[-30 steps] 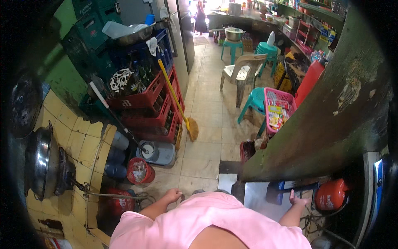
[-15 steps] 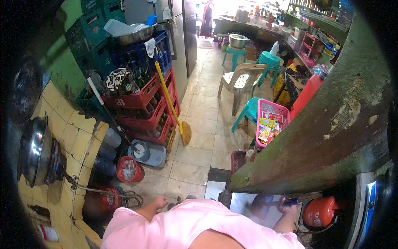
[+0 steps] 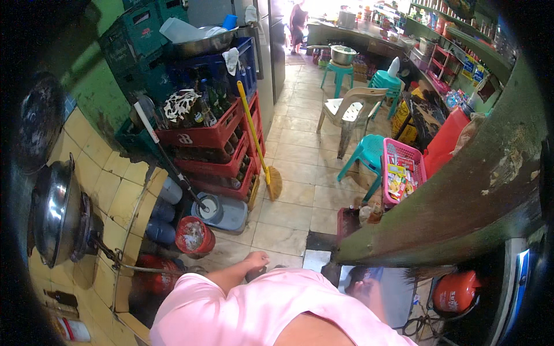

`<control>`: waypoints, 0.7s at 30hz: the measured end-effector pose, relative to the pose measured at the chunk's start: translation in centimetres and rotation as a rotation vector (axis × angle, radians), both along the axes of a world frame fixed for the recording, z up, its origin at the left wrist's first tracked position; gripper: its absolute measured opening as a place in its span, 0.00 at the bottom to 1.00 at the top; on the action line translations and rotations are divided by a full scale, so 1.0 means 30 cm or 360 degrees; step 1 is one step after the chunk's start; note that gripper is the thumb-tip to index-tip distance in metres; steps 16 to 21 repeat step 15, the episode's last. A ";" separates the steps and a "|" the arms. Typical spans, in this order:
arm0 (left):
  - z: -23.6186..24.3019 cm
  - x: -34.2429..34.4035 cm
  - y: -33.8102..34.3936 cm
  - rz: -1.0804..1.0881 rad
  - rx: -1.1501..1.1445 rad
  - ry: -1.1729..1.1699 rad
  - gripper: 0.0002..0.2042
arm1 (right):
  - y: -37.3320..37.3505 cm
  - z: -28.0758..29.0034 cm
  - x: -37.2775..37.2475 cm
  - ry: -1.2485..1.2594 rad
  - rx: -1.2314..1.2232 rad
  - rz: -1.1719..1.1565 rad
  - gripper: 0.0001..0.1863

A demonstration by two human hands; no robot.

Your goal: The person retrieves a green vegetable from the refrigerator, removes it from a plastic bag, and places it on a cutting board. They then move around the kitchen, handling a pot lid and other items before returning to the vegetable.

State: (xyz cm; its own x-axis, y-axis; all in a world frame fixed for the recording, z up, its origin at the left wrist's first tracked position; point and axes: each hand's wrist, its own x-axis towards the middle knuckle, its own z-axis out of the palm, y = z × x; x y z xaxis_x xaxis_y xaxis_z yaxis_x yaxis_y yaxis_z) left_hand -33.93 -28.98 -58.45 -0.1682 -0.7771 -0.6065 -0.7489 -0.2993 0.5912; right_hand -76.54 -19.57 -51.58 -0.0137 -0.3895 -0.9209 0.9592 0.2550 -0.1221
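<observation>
My left hand (image 3: 257, 260) hangs in front of my body above the tiled floor. Its fingers are curled in, and I see nothing in them. Low on the right, beside the base of the green wall, my right hand (image 3: 365, 286) is closed round the dark blue handle of a broom (image 3: 416, 273). The broom's brown bristles fan out to the right, towards a red gas cylinder (image 3: 456, 292). Part of its handle and my right fingers are dark and blurred. My pink shirt (image 3: 248, 308) covers the bottom of the view.
Red bottle crates (image 3: 202, 138) stand at left, with a yellow-handled broom (image 3: 254, 127) leaning on them. A red bucket (image 3: 194, 235) and a grey basin (image 3: 231, 219) are on the floor. At right are a pink basket (image 3: 404, 167) and a chair (image 3: 352, 109). A wok (image 3: 56, 213) sits far left.
My left hand has moved forward and right, and its fingers are more curled. My right hand has swung left with the broom. The whole view has shifted slightly; a person in the far doorway shows more.
</observation>
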 end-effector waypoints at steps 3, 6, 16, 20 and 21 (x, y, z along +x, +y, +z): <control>-0.024 0.049 -0.038 0.0005 -0.0174 0.0171 0.16 | -0.052 0.134 0.230 0.0024 -0.0126 0.0159 0.08; -0.003 0.107 -0.101 0.0303 -0.0107 0.0408 0.13 | -0.143 0.093 0.404 -0.0163 0.0067 -0.0091 0.06; 0.524 0.205 -0.158 -0.0065 -0.0133 0.1631 0.29 | -0.465 -0.092 0.947 -0.0575 0.0068 0.0641 0.07; 0.524 0.205 -0.158 -0.0065 -0.0133 0.1631 0.29 | -0.465 -0.092 0.947 -0.0575 0.0068 0.0641 0.07; 0.524 0.205 -0.158 -0.0065 -0.0133 0.1631 0.29 | -0.465 -0.092 0.947 -0.0575 0.0068 0.0641 0.07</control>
